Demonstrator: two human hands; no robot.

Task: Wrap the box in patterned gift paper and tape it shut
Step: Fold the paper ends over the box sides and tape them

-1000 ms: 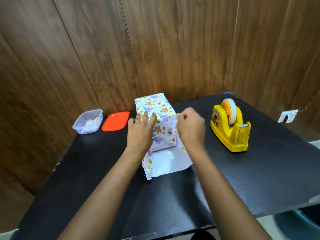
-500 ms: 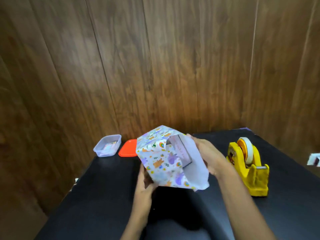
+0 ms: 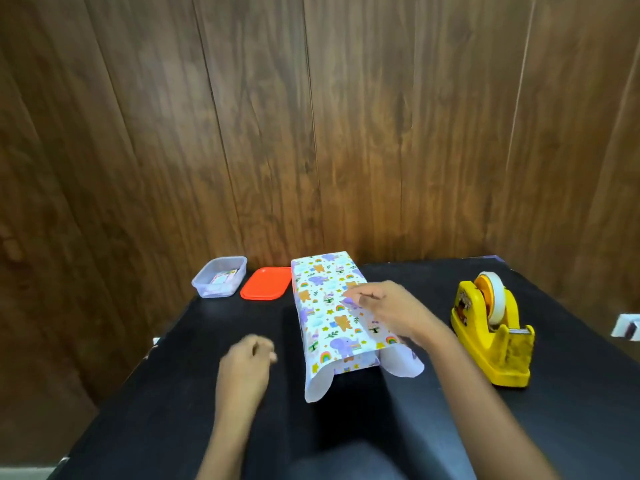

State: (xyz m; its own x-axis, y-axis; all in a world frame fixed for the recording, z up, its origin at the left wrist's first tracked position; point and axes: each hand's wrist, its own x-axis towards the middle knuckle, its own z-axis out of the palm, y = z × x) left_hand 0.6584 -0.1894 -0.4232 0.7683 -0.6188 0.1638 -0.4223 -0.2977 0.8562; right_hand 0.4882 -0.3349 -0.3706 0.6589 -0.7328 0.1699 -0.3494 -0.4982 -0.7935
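**Head view, as I see it from the remote station.** The box (image 3: pixel 325 306), already sleeved in patterned gift paper (image 3: pixel 313 341), lies flat on the black table (image 3: pixel 166 393), its long axis running away from me. The right hand (image 3: pixel 388 311) rests on its top face. The right fingers (image 3: pixel 351 293) are held together and nearly straight, with their tips on the paper where one edge overlaps the other. I cannot tell whether the thumb grips that edge.

The near end of the sleeve is unfolded. One white-backed flap (image 3: pixel 317 382) hangs below and left of those fingertips, and a second (image 3: pixel 403 362) hangs under the right wrist.

The left hand (image 3: pixel 244 367) is over the table to the left of the box and does not touch it. Its fingers (image 3: pixel 263 346) are loosely curled on nothing and blurred by motion.

A yellow tape dispenser (image 3: pixel 491 341) carrying a tape roll (image 3: pixel 493 296) stands on the table, beyond the back of the right hand and apart from it. Past the left fingers, by the wooden wall (image 3: pixel 311 133), a clear container (image 3: pixel 220 277) sits just beside a red lid (image 3: pixel 266 288).
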